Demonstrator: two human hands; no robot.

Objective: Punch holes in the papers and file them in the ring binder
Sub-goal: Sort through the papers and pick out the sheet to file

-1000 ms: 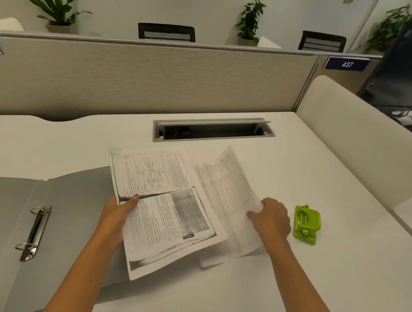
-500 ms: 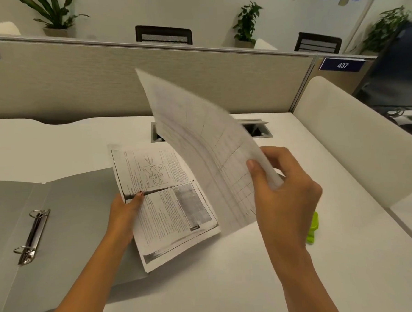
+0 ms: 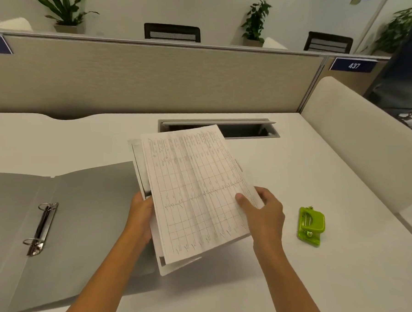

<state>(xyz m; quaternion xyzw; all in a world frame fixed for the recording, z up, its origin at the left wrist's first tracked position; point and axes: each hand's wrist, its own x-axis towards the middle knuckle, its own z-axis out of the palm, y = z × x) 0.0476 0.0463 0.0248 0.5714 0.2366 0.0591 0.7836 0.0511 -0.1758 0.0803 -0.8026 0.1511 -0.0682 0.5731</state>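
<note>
Greys and whites, one spot of lime

White papers [image 3: 197, 192] are showing a grey ruled grid at centre; the grey ring binder [image 3: 84, 222] is lying at left, the lime-green hole punch [image 3: 310, 225] glowing at lower right.

We see a smooth white desk [image 3: 302, 282] filling the lower frame, with a grey rectangular cable slot [image 3: 219, 130] at centre. A beige fabric partition [image 3: 148, 82] crosses the upper frame; a blue plate numbered 437 [image 3: 353, 65] sits at upper right. Beyond it stand black mesh chair backs [image 3: 172, 33] and green potted plants [image 3: 256, 22] against a pale wall [image 3: 204, 10].
</note>
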